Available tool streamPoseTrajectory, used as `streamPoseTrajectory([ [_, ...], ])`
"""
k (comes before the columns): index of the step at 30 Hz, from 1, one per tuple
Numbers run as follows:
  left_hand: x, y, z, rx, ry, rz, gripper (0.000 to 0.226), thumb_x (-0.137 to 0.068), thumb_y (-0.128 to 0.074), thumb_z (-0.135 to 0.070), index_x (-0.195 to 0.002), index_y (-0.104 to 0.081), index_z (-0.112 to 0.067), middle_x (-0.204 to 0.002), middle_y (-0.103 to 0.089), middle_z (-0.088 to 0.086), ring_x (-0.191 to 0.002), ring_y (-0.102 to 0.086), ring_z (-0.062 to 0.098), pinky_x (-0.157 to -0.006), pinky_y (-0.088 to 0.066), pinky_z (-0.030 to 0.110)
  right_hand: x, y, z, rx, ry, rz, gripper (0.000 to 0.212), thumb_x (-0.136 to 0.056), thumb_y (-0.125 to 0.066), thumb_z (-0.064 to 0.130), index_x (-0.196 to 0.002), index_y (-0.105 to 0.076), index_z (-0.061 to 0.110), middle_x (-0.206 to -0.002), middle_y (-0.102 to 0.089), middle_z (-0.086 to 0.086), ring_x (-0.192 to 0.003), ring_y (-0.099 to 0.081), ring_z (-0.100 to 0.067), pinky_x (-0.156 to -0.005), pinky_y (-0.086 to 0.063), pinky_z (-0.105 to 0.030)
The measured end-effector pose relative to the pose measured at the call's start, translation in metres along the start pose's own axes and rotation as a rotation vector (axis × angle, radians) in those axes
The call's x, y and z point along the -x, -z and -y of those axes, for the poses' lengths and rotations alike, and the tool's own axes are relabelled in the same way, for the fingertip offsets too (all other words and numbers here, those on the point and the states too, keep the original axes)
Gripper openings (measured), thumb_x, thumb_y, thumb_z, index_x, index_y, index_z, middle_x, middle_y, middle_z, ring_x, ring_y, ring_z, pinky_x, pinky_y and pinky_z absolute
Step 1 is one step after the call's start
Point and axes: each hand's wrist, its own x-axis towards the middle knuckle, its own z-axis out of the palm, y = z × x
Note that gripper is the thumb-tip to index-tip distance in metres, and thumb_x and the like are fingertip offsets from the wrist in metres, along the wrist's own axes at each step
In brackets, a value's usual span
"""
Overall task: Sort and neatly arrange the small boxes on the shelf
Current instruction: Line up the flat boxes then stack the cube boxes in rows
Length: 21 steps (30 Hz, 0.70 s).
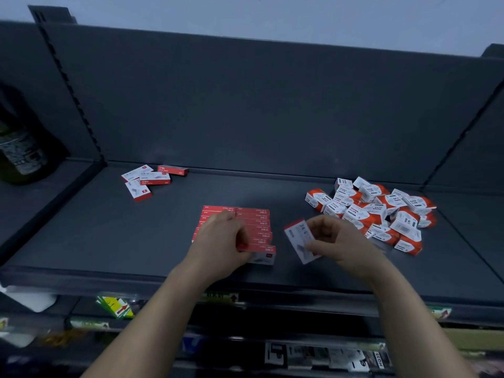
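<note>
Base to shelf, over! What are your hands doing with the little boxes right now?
Left hand grips the row of red boxes. Right hand pinches one staple box. Paper-clip pile unsorted at right; nothing blocking.

Dim, bluish, low-contrast indoor picture. The brightest area is the pale wall [272, 12] far above the fingers. The dark grey shelf [109, 236] shows a faint lighter patch just beyond the fingertips. Shadows around the left hand [218, 241], whose fingers [231, 227] grip a row of red boxes [256, 222], are weak and soft-edged. The white box [297, 241] pinched in the right hand [335, 241] looks slightly smeared, its print barely readable. Wide-angle distortion bows the shelf edges far to either side of the fingers. Below the wrists, the lower shelves are blurred and murky.
</note>
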Motion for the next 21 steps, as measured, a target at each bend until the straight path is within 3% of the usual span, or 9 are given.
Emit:
streamPoseTrajectory([
  [7,0.005,0.008,0.01,0.123,0.035,-0.046,0.01,-0.076,-0.071,-0.033,-0.081,-0.062,-0.034,-0.095,-0.055,-0.011,-0.099,-0.048,0.014,-0.087,-0.043,0.03,0.003,-0.027,-0.006,0.232,0.141,0.06,0.021,-0.072,-0.079,0.005,-0.087,-0.07,0.018,-0.085,-0.072,0.0,-0.08,-0.068,-0.018,-0.075,-0.057,-0.028],
  [9,0.006,0.012,0.017,0.112,0.073,-0.112,0.014,-0.083,-0.066,-0.033,-0.096,-0.066,-0.03,-0.103,-0.056,-0.009,-0.103,-0.046,0.016,-0.09,-0.041,0.031,0.002,-0.037,-0.009,0.355,0.204,0.023,0.023,-0.072,-0.081,0.011,-0.085,-0.07,0.027,-0.086,-0.068,0.005,-0.077,-0.064,-0.009,-0.074,-0.055,-0.024],
  [12,0.008,0.015,0.028,0.137,0.134,-0.153,0.037,-0.089,-0.061,-0.031,-0.124,-0.056,-0.023,-0.122,-0.048,-0.004,-0.114,-0.04,0.016,-0.096,-0.034,0.024,0.002,-0.057,-0.012,0.537,0.339,-0.048,0.021,-0.072,-0.079,0.015,-0.084,-0.067,0.028,-0.088,-0.058,0.011,-0.078,-0.058,-0.001,-0.071,-0.045,-0.011],
  [16,0.012,0.011,0.039,0.243,0.143,-0.064,0.047,-0.091,-0.057,-0.027,-0.135,-0.042,-0.018,-0.134,-0.039,0.0,-0.119,-0.042,0.016,-0.099,-0.034,0.026,0.001,-0.082,-0.017,0.565,0.333,-0.183,0.024,-0.074,-0.077,0.018,-0.083,-0.057,0.028,-0.09,-0.048,0.015,-0.077,-0.053,-0.001,-0.066,-0.041,-0.01],
  [19,0.015,0.009,0.042,0.299,0.084,-0.025,0.041,-0.093,-0.055,-0.025,-0.131,-0.04,-0.022,-0.132,-0.037,-0.002,-0.113,-0.047,0.013,-0.094,-0.035,0.024,0.005,-0.091,-0.018,0.497,0.265,-0.257,0.038,-0.071,-0.08,0.023,-0.096,-0.051,0.029,-0.099,-0.043,0.018,-0.085,-0.052,0.003,-0.073,-0.046,-0.015],
  [21,0.015,0.008,0.045,0.347,0.083,-0.029,0.04,-0.095,-0.053,-0.024,-0.132,-0.037,-0.022,-0.132,-0.035,-0.003,-0.112,-0.045,0.009,-0.095,-0.034,0.023,0.009,-0.092,-0.019,0.411,0.207,-0.285,0.059,-0.072,-0.079,0.033,-0.12,-0.045,0.03,-0.117,-0.04,0.019,-0.101,-0.047,0.008,-0.087,-0.042,-0.013],
])
